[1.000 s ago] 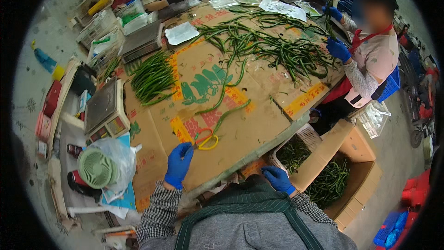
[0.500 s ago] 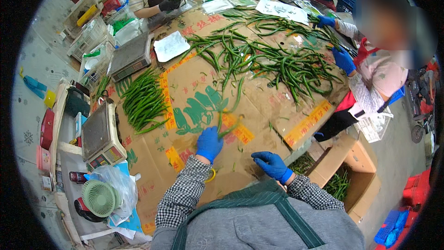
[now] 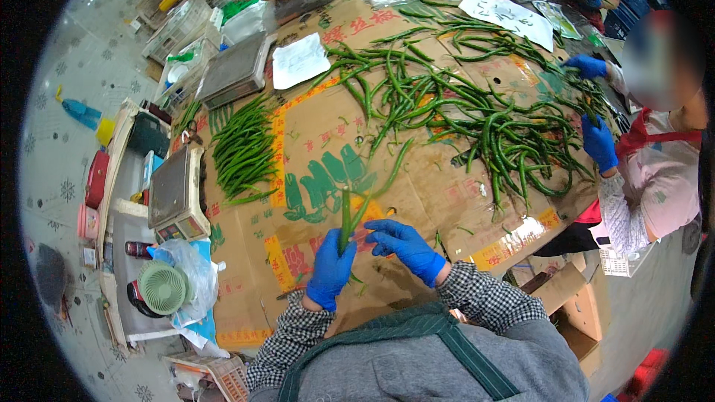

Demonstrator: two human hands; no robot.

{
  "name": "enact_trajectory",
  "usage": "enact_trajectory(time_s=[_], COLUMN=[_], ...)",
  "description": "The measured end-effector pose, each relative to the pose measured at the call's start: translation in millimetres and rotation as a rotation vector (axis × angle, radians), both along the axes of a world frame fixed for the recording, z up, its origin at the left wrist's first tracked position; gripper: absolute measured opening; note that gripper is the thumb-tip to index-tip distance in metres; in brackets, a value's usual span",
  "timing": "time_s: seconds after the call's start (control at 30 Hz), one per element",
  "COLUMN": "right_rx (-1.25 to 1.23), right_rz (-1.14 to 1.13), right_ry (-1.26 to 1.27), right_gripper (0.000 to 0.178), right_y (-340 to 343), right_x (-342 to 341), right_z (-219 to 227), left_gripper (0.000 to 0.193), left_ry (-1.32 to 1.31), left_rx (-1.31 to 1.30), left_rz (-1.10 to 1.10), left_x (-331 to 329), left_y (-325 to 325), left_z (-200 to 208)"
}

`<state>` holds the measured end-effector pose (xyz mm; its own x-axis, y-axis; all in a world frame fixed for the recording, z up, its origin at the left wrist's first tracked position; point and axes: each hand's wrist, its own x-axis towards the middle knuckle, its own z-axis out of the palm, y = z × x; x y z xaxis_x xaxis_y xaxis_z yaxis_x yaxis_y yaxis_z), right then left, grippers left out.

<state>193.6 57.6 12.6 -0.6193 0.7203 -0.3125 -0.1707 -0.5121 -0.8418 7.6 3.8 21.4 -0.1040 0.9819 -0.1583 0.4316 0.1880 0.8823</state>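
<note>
My left hand (image 3: 333, 270), in a blue glove, is closed round long green chili peppers (image 3: 345, 217) held upright above the cardboard-covered table (image 3: 253, 253). Their lower ends are hidden in the fist. Just right of them my right hand (image 3: 408, 249), also blue-gloved, has its fingers bent but apart and holds nothing that shows. A tangled spread of loose chili peppers (image 3: 491, 123) covers the table's far and right part. To the left lies a neat heap of chili peppers (image 3: 244, 150), lined up side by side.
Two weighing scales (image 3: 179, 192) (image 3: 237, 71) line the left edge, with a white sheet (image 3: 299, 61) beside the far one. A green fan (image 3: 162, 287) stands near left. At right a co-worker's gloved hands (image 3: 598, 141) hold chili peppers. An open cardboard box (image 3: 581, 305) sits below the right edge.
My left hand has drawn back toward me and now holds chili peppers upright. My right hand has moved up and left, close to them. The view has shifted.
</note>
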Motion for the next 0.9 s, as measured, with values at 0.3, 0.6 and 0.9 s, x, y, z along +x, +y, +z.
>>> enact_trajectory(time_s=[0.3, 0.6, 0.9], right_rx=[0.552, 0.704, 0.185], right_rz=[0.014, -0.254, -0.543], right_ry=[-0.851, -0.506, 0.047], right_gripper=[0.049, 0.043, 0.087], right_y=[97.9, 57.4, -46.5], right_x=[14.0, -0.1, 35.7], right_z=[-6.7, -44.1, -45.2], left_gripper=[0.015, 0.025, 0.041], left_ry=[-0.646, -0.635, -0.679], left_rx=[-0.179, -0.091, -0.07], left_rz=[0.486, 0.484, -0.058], left_x=[1.7, -7.9, 113.4], left_y=[23.0, 26.8, 16.3], left_z=[0.5, -10.5, -28.1])
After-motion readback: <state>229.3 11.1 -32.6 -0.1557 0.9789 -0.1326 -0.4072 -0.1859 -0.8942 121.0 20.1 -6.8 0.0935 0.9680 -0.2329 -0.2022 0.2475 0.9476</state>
